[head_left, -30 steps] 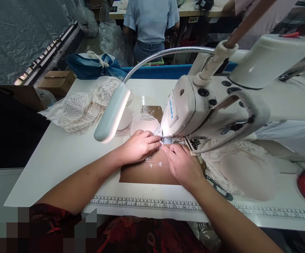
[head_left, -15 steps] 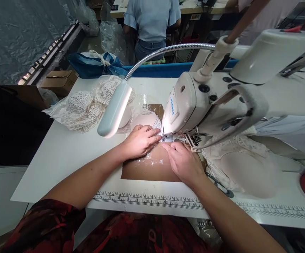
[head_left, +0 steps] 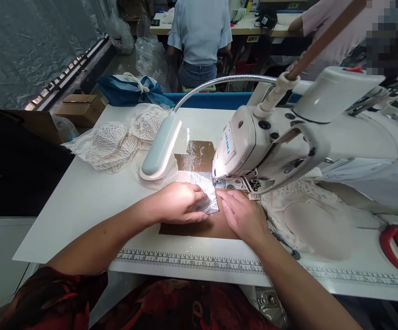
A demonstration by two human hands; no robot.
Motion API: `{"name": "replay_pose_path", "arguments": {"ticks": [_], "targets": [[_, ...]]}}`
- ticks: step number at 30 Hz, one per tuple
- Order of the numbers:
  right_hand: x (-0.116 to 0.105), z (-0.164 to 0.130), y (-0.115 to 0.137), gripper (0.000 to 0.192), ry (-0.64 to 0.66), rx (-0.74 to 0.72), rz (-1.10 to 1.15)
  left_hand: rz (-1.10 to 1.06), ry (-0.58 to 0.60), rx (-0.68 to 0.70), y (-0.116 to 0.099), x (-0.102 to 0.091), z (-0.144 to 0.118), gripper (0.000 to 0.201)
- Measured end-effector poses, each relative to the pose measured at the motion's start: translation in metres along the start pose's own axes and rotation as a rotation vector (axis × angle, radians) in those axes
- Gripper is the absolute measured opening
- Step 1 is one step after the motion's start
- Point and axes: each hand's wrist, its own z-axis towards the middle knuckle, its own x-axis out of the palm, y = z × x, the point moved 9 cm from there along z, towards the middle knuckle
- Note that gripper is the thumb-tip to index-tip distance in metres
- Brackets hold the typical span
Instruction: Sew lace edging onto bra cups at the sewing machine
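On a brown sheet (head_left: 185, 229), lace (head_left: 211, 198) is touched by the left hand (head_left: 181, 201), grip unclear, the right hand (head_left: 246, 214) rested unclenched.

Both forearms (head_left: 116, 236) are angling inward — the left hand (head_left: 180, 201) is resting palm-down, thumb (head_left: 198, 217) parted; the right hand (head_left: 245, 215) is lying nearby.

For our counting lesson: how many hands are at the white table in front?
2. The left hand is on the lace; the right hand rests on the brown sheet. Any behind the machine would be hidden.
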Motion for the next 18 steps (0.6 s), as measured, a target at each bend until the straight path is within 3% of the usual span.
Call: {"name": "replay_pose_path", "arguments": {"ticks": [3,6,10,13,18], "targets": [[-0.003,0.0,0.002,0.031,-0.009,-0.016,0.014,0.028,0.052,0.024,-0.005,0.013,0.002,0.037],[-0.004,-0.001,0.004,0.029,-0.009,-0.037,0.047,0.057,0.004,-0.016,-0.004,0.022,0.007,0.021],[-0.002,-0.001,0.004,0.032,-0.005,-0.055,0.095,-0.12,-0.093,-0.044,0.004,0.021,0.011,0.028],[0.001,0.002,0.006,0.038,0.014,-0.063,0.126,-0.294,-0.081,-0.045,0.012,0.017,0.012,0.028],[0.005,0.009,0.012,0.019,0.025,-0.072,0.228,-0.362,-0.061,-0.054,0.017,0.013,0.014,0.033]]}}
